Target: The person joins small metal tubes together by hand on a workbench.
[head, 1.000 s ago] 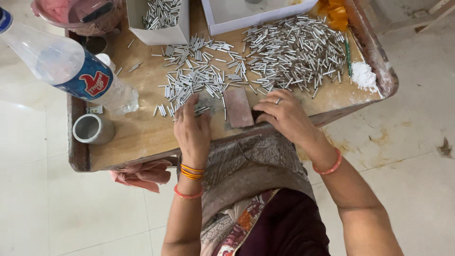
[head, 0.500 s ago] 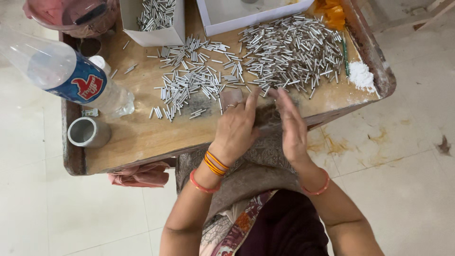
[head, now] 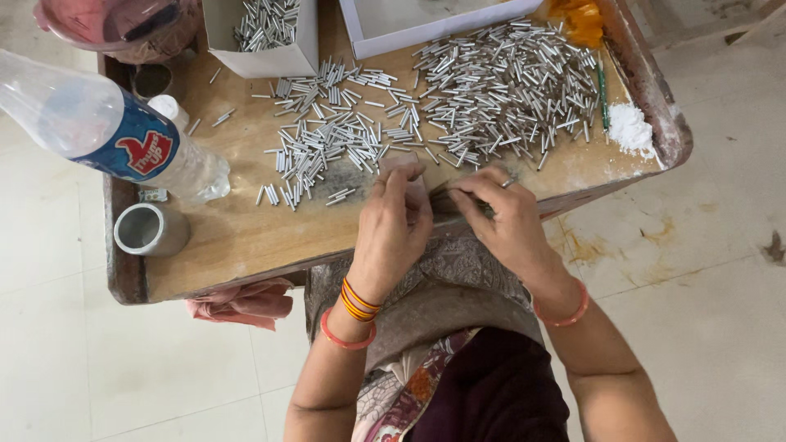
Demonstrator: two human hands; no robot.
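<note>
Two hands meet at the near edge of a wooden surface (head: pixel 246 237) strewn with small metal tubes.

The left hand (head: pixel 393 225) and right hand (head: pixel 503 221) sit close together, fingers curled in a narrow grip around a small flat piece (head: pixel 401 166) and a thin bundle of tubes (head: pixel 449 200); what exactly each grip holds is mostly hidden by the fingers. The bundle's long axis seems to run left to right, along the surface edge. Beyond the hands lie the loose tubes (head: pixel 491 90), their long axes pointing every way. A white box (head: pixel 270 37) of tubes is cut off at the top. A plastic bottle (head: pixel 115 135) lies tilted at the left, a metal cup (head: pixel 147 231) near it.
</note>
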